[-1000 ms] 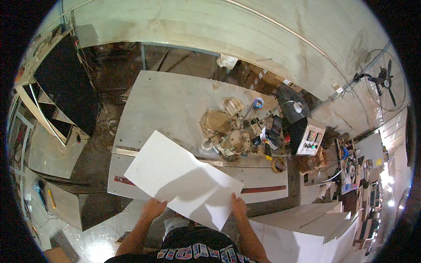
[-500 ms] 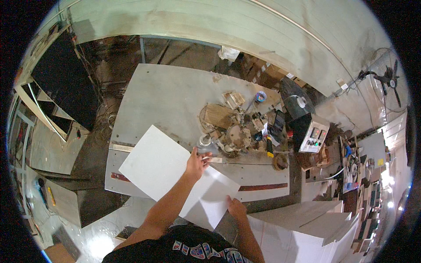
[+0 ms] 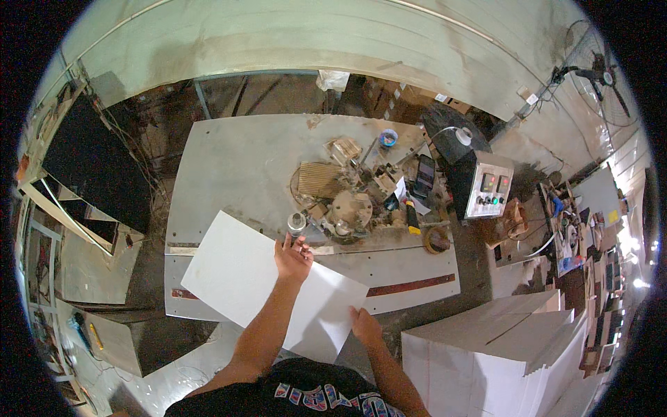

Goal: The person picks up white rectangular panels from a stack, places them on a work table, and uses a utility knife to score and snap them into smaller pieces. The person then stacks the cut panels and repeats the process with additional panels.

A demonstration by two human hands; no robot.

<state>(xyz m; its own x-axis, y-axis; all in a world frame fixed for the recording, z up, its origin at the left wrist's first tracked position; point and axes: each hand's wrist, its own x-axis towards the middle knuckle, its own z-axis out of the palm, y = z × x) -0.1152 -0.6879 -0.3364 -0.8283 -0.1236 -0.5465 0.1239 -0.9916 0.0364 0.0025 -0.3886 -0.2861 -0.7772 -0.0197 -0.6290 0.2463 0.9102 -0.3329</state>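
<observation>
A white rectangular board [image 3: 236,267] lies aslant over the front of the grey worktable [image 3: 229,160], its near corner reaching past the table's edge toward my body. My left hand [image 3: 294,260] is over the board's far edge, right beside a small upright metal roller [image 3: 297,222]. Its fingers are apart and loosely curled, and I see nothing held in them. With my right hand [image 3: 365,326] I grip the board's right edge; the thumb lies on top and the other fingers are hidden. Just beyond the roller stands a dusty machine head [image 3: 351,212] with a ribbed plate [image 3: 321,179].
A control box [image 3: 490,186] with knobs stands right of the table. On the table lie a blue tape roll [image 3: 388,137], a yellow-handled tool [image 3: 413,219] and a dark phone [image 3: 424,174]. White panels [image 3: 472,347] are stacked at my right; a fan [image 3: 601,73] hangs far right.
The board has turned slightly, its far edge now lying less steeply across the table. My left hand has come up closer beside the roller. The whole view has shifted a little.
</observation>
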